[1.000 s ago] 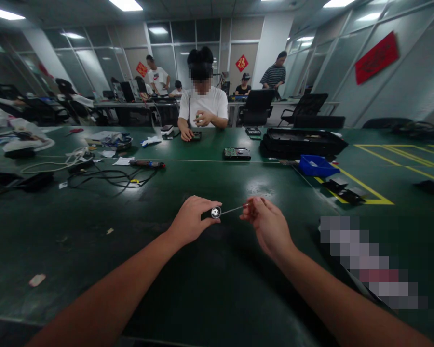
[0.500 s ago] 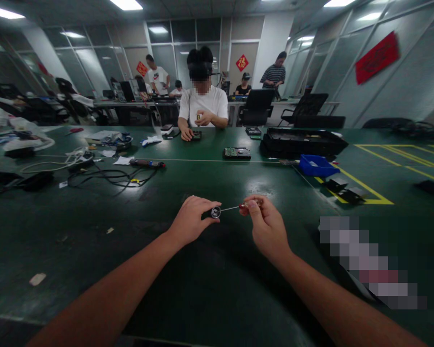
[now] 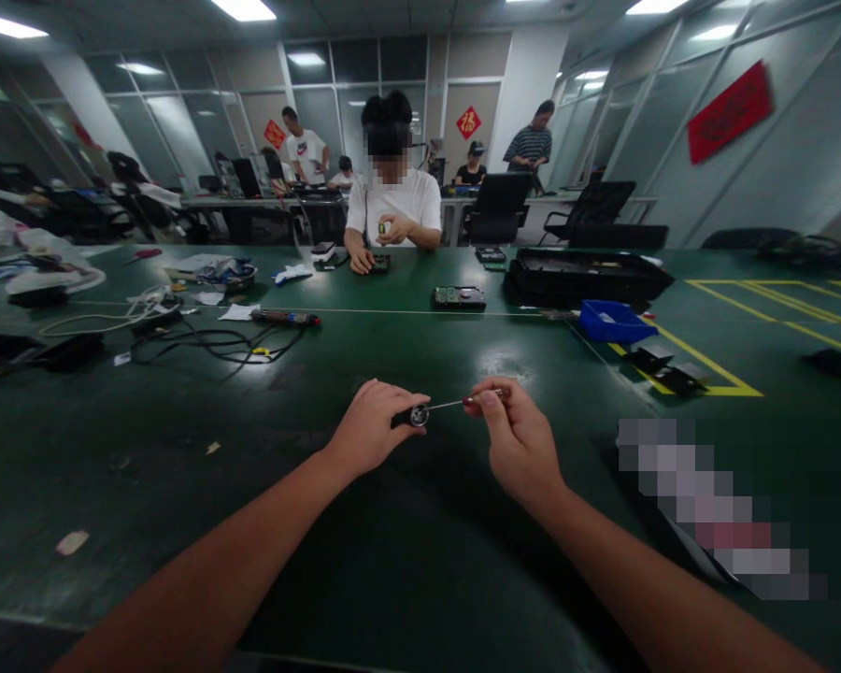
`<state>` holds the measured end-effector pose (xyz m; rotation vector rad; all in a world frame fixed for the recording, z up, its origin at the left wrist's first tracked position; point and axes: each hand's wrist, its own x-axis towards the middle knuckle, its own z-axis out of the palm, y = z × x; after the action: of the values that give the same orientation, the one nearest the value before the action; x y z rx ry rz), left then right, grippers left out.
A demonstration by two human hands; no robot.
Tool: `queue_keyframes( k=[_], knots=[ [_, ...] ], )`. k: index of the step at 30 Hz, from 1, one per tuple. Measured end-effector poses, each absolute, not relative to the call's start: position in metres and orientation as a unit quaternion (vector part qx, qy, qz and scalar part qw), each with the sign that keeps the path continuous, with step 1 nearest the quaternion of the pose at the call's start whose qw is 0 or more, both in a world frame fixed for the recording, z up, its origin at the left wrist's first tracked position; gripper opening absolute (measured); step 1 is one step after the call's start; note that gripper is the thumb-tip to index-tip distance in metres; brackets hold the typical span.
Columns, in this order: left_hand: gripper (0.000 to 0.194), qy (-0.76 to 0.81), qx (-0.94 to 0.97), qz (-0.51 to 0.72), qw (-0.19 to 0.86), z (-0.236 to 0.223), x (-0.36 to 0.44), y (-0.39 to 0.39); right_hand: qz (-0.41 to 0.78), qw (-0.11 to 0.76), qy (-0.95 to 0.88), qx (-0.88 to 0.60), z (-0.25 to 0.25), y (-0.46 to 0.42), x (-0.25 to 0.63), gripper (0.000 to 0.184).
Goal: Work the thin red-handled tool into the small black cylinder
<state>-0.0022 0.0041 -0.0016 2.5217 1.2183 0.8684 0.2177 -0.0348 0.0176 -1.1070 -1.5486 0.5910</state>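
Note:
Between the thumb and fingers of my left hand (image 3: 370, 427) is a small dark cylindrical part (image 3: 419, 415) with a round, silvery end facing right. Its exact kind I cannot make out. My right hand (image 3: 520, 432) is closed around the handle of a screwdriver (image 3: 449, 405), whose thin metal shaft points left. The shaft's tip meets the open end of the cylindrical part; whether it sits inside is too small to tell. Both hands are above the green table (image 3: 420, 561).
Farther back lie a hard drive (image 3: 459, 297), a blue bin (image 3: 613, 322), a long black casing (image 3: 589, 275) and black brackets (image 3: 665, 369). Cables (image 3: 203, 346) and an electric screwdriver (image 3: 285, 318) are at left. A person (image 3: 393, 201) sits opposite, handling small parts. A blurred-out flat object (image 3: 715, 514) lies right.
The screwdriver handle has turned slightly in my right hand, and the cylindrical part has shifted very slightly. My left hand stays in place.

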Motion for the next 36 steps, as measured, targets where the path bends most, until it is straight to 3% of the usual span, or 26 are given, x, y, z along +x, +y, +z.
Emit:
queue_keyframes(
  k=[13,25,36],
  knots=[
    [0.039,0.397,0.872,0.274,0.088,-0.0044,-0.002,0.0057,0.167,0.475,-0.711,-0.49,0.0219,-0.0357,0.2181,0.018],
    [0.041,0.417,0.861,0.272,0.107,-0.0083,-0.0039,0.0082,0.155,0.53,-0.681,-0.48,0.021,-0.0382,0.2193,0.016],
    [0.041,0.427,0.853,0.28,0.106,-0.0061,-0.0041,0.008,0.123,0.473,-0.723,-0.488,0.0242,-0.0359,0.2215,0.015]
  ],
)
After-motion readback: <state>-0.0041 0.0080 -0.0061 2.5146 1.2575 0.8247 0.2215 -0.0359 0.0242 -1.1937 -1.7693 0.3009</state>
